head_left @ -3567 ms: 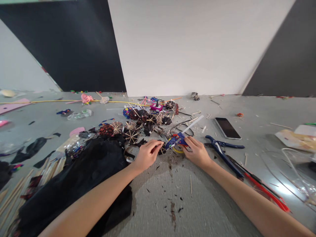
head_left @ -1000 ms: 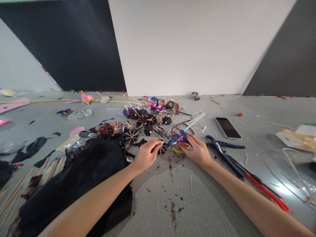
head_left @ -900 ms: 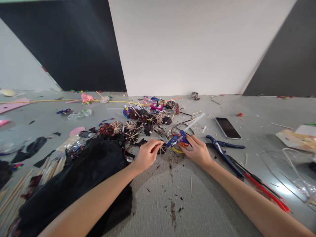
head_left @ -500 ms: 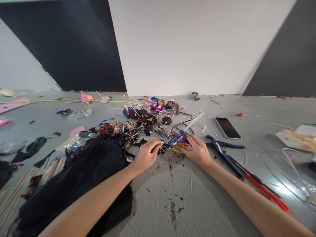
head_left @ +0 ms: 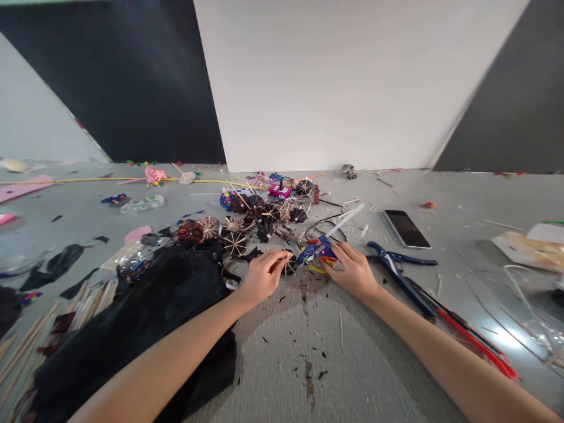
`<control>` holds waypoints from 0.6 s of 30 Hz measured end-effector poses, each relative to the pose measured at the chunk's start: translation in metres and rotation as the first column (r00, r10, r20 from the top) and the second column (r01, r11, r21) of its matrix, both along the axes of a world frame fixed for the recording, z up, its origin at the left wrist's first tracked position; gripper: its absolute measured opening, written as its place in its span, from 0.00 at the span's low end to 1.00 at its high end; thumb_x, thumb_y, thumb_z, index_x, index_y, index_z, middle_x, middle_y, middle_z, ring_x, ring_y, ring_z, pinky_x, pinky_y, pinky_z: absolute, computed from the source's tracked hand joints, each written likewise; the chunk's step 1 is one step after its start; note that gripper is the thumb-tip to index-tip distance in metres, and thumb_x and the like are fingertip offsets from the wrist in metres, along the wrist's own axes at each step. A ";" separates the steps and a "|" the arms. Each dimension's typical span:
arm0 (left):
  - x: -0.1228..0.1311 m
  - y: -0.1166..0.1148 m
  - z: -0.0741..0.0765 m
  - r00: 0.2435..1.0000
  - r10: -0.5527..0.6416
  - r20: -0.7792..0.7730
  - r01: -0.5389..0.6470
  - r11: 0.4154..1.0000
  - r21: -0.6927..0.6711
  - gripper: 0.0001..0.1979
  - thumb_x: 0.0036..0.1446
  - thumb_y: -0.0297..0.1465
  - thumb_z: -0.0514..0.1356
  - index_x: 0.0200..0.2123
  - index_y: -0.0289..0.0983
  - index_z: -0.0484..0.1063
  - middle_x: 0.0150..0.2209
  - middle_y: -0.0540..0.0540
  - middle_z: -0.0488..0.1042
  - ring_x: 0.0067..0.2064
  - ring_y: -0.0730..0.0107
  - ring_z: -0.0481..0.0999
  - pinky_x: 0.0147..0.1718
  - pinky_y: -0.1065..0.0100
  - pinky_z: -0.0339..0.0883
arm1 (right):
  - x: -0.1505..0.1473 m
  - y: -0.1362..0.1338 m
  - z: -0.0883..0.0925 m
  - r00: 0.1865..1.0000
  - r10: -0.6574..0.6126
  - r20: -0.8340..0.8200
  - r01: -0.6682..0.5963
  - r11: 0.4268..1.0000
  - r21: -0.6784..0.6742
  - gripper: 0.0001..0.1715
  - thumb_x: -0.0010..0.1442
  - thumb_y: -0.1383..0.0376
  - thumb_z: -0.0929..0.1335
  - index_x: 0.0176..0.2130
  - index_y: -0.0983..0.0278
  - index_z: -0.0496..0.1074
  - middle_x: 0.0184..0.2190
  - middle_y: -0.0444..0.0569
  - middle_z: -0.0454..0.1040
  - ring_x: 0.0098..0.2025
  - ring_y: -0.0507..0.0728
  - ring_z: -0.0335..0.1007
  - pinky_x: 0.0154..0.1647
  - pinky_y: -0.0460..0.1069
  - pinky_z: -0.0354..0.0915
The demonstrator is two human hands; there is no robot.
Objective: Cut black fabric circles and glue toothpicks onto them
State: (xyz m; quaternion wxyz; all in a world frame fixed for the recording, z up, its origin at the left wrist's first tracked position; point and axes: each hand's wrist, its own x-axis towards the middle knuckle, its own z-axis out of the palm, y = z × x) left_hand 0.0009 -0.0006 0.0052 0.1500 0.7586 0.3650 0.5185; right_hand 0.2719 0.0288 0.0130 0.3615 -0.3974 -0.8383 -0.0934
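My right hand (head_left: 352, 268) is closed around a blue glue gun (head_left: 318, 249), from whose back a pale glue stick (head_left: 348, 218) sticks out. The gun's tip points left, toward my other hand. My left hand (head_left: 263, 274) pinches the end of a thin wooden stick (head_left: 288, 256). A small black umbrella-like piece with wooden ribs (head_left: 289, 266) shows just under the stick and beside the nozzle; whether the stick is joined to it I cannot tell. Several similar ribbed pieces (head_left: 235, 242) lie in a heap behind my hands.
Black cloth (head_left: 176, 299) spreads under my left forearm, with wooden sticks (head_left: 94, 299) at the far left. On the right are blue-handled pliers (head_left: 396, 276), a red-handled tool (head_left: 478, 341) and a phone (head_left: 407, 228). A pink power block (head_left: 279, 191) stands behind the heap.
The glue gun and its glue stick have shifted slightly, the nozzle a touch lower and to the left. My left hand stays in place.
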 end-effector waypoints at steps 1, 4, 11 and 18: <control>0.000 0.000 0.001 1.000 -0.001 0.000 0.001 1.000 -0.001 0.08 0.70 0.28 0.58 0.48 0.39 0.77 0.44 0.42 0.82 0.42 0.66 0.83 0.43 0.66 0.79 | 0.000 0.000 0.000 1.000 0.002 0.001 -0.002 1.000 -0.002 0.16 0.68 0.61 0.69 0.53 0.63 0.74 0.36 0.52 0.76 0.35 0.58 0.75 0.36 0.51 0.73; 0.001 0.000 0.002 1.000 -0.003 0.003 0.003 1.000 -0.004 0.08 0.71 0.28 0.57 0.48 0.39 0.77 0.44 0.41 0.82 0.42 0.66 0.83 0.43 0.66 0.79 | 0.000 0.000 0.000 1.000 0.014 0.003 -0.014 1.000 -0.003 0.16 0.67 0.62 0.68 0.53 0.62 0.74 0.35 0.51 0.76 0.35 0.58 0.75 0.37 0.51 0.73; 0.001 0.000 0.002 1.000 -0.006 0.006 0.006 1.000 0.002 0.08 0.70 0.26 0.58 0.47 0.39 0.77 0.44 0.42 0.82 0.42 0.66 0.83 0.44 0.66 0.78 | 0.001 0.001 -0.002 1.000 0.020 0.001 -0.020 1.000 -0.002 0.14 0.67 0.65 0.68 0.52 0.63 0.74 0.35 0.51 0.75 0.35 0.58 0.74 0.37 0.51 0.73; 0.000 -0.001 0.003 1.000 -0.003 0.005 0.003 1.000 -0.001 0.08 0.69 0.26 0.59 0.47 0.39 0.77 0.43 0.43 0.82 0.42 0.67 0.83 0.44 0.67 0.78 | 0.002 0.002 -0.005 0.999 0.038 -0.004 -0.038 0.999 0.023 0.13 0.67 0.66 0.68 0.51 0.64 0.74 0.36 0.52 0.76 0.36 0.58 0.74 0.37 0.51 0.73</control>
